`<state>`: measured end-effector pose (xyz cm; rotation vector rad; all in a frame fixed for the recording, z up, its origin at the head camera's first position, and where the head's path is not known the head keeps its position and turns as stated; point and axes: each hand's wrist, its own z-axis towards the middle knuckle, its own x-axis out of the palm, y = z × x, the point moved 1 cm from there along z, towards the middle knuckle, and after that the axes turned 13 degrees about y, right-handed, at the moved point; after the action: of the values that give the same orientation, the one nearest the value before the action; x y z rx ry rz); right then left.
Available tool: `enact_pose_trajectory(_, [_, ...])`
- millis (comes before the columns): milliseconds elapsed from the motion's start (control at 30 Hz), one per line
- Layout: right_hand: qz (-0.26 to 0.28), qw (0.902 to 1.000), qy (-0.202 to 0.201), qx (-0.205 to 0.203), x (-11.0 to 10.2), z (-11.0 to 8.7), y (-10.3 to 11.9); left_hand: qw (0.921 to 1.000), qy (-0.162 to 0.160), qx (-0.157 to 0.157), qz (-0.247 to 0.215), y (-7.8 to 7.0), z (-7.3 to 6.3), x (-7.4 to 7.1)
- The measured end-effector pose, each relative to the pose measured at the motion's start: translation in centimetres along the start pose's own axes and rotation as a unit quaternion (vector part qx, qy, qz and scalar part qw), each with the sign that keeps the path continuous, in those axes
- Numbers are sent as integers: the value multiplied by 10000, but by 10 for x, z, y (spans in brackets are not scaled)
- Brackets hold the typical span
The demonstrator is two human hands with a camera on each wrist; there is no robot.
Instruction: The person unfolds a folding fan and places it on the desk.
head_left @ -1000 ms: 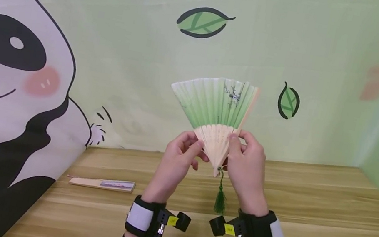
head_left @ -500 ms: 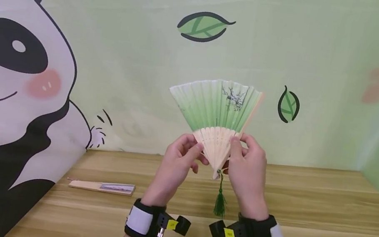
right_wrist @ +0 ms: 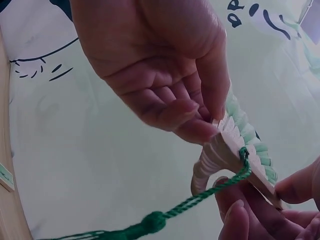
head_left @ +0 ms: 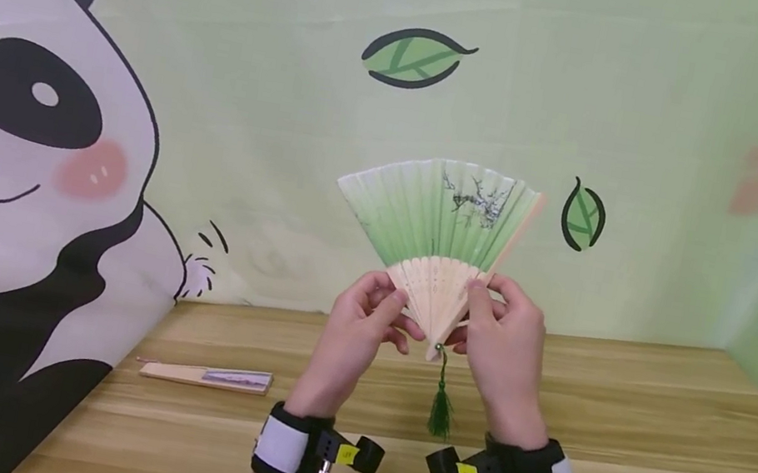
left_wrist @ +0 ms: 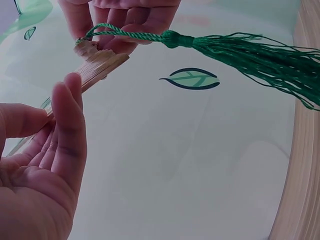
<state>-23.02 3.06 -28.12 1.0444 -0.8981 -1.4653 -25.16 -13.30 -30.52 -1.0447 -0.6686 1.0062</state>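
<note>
A green folding fan point(head_left: 444, 214) with pale wooden ribs and a dark plum-branch print is spread wide in front of me in the head view. My left hand point(head_left: 364, 323) pinches its left edge rib between thumb and fingers. On the opposite side, my right hand point(head_left: 507, 348) pinches the right edge rib. From the pivot a green tassel point(head_left: 441, 412) hangs on a cord above the table. The left wrist view shows the tassel point(left_wrist: 250, 52) close up, and the right wrist view shows the ribs point(right_wrist: 220, 155) between both hands.
A second, folded fan point(head_left: 206, 375) lies on the wooden table point(head_left: 653, 454), left of my left hand. Behind the table hangs a green backdrop point(head_left: 257, 105) printed with a panda and leaves. Black straps point(head_left: 290, 447) with small cameras circle both wrists.
The fan has spread wider: my right hand has moved its edge rib to the right, and more of the branch print shows. My left hand stays nearly in place.
</note>
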Motion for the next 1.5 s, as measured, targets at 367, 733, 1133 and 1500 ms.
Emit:
enact_pose_trajectory(367, [-19, 10000, -54, 16, 0, 1, -2, 9998, 25, 96, -200, 2, 1, -1])
enact_pose_trajectory(733, [118, 9999, -109, 39, -1, 0, -2, 9996, -34, 152, -253, 3, 1, -1])
enact_pose_trajectory(1133, [405, 9989, -250, -12, -1, 1, -2, 9991, -77, 149, -385, 4, 4, 0])
enact_pose_trajectory(1500, [641, 9976, -221, 118, -1, -1, 0, 9982, -157, 150, -554, 4, 3, 1])
